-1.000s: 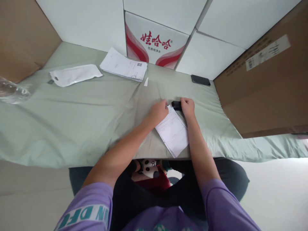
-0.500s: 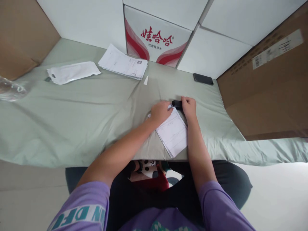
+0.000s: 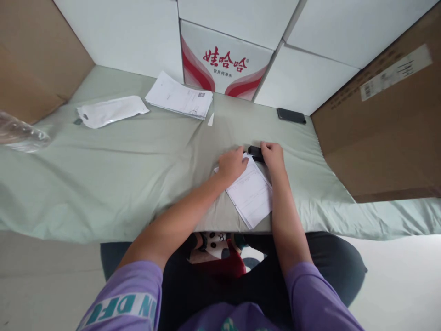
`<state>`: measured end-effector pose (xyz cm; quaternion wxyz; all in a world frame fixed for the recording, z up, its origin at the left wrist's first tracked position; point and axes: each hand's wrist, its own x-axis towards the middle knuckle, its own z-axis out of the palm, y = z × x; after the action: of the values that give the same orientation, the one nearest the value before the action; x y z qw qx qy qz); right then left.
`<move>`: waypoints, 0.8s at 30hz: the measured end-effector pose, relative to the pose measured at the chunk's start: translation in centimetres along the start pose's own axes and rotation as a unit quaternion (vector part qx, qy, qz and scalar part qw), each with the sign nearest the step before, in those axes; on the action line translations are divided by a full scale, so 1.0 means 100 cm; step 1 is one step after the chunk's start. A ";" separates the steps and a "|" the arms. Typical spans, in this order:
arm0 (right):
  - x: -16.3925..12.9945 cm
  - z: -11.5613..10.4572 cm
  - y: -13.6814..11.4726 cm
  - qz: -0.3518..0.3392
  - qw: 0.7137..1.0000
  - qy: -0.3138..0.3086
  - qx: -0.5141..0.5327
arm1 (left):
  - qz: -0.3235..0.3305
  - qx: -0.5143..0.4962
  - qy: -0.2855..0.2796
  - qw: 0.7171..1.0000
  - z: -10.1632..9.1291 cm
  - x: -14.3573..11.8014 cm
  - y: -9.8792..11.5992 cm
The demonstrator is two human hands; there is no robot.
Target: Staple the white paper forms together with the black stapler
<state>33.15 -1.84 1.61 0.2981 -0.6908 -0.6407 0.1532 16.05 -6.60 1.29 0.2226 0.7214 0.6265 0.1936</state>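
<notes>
A small stack of printed paper sheets (image 3: pixel 251 195) lies at a slant near the front edge of the cloth-covered surface. My left hand (image 3: pixel 233 164) is closed on the far-left corner of the sheets, thumb on top. Just right of it, my right hand (image 3: pixel 273 155) grips a black stapler (image 3: pixel 255 151). The stapler's jaws point left, at the far corner of the stack, with a gap showing between the upper and lower arms. Whether the paper's edge sits between the jaws I cannot tell.
Behind lie another paper stack (image 3: pixel 181 97), a white plastic packet (image 3: pixel 112 111), a paper scrap (image 3: pixel 211 119) and a black phone (image 3: pixel 291 116). A clear plastic bottle (image 3: pixel 24 133) is at far left. Cardboard boxes (image 3: pixel 386 133) flank both sides; white cartons (image 3: pixel 227 59) line the back.
The view has shifted slightly, so most things appear a little lower and further right. Both hands keep their holds; more of the stapler's lower arm shows beside the paper corner.
</notes>
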 end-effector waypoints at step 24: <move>0.033 0.032 -0.054 0.010 0.975 -0.043 -0.220 | -0.012 0.029 -0.009 0.999 -0.004 -0.005 0.004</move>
<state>27.43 2.12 2.96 0.1095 -0.7385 -0.6640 0.0412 16.09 -7.15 1.89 0.2095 0.7217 0.6386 0.1657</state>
